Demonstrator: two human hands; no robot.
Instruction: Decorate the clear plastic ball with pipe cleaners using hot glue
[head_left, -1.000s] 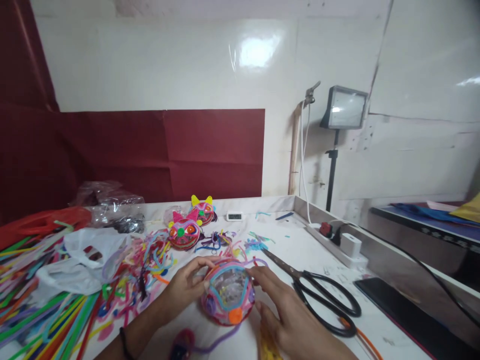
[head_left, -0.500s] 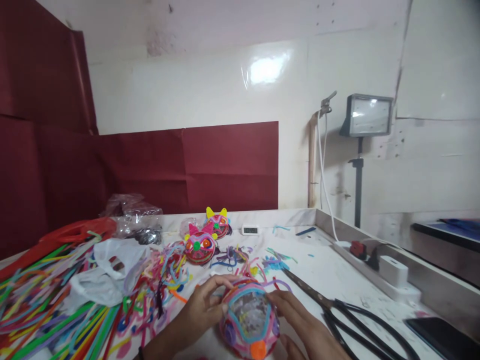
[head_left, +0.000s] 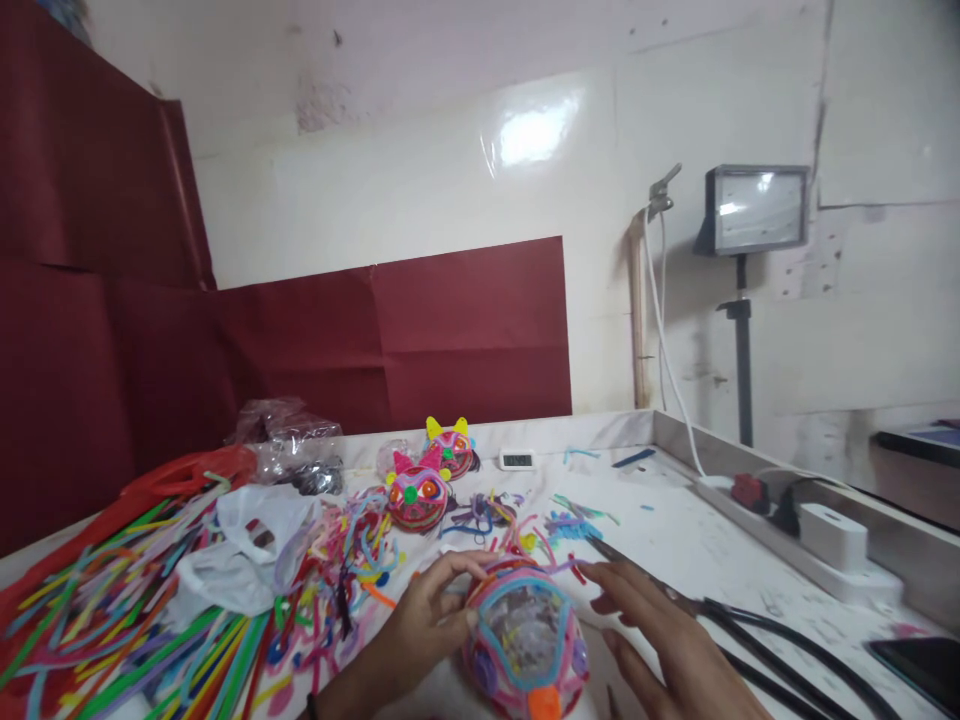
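My left hand grips the left side of a clear dome-shaped craft head wrapped in pink, blue and purple pipe cleaners, with an orange nose at its lower edge. To the right of the dome my right hand hovers with its fingers stretched out, just off the dome and above the scissors' blade. Two finished pink craft heads stand farther back: one with pink ears and one with yellow ears.
Black scissors lie to the right. Loose pipe cleaners and offcuts cover the left, with a white plastic bag and a clear bag. A small clock, power strip with adapter and lamp are at the back right.
The view has shifted left and tilted up a little. My right hand has come off the dome and opened beside it. My left hand keeps its hold.
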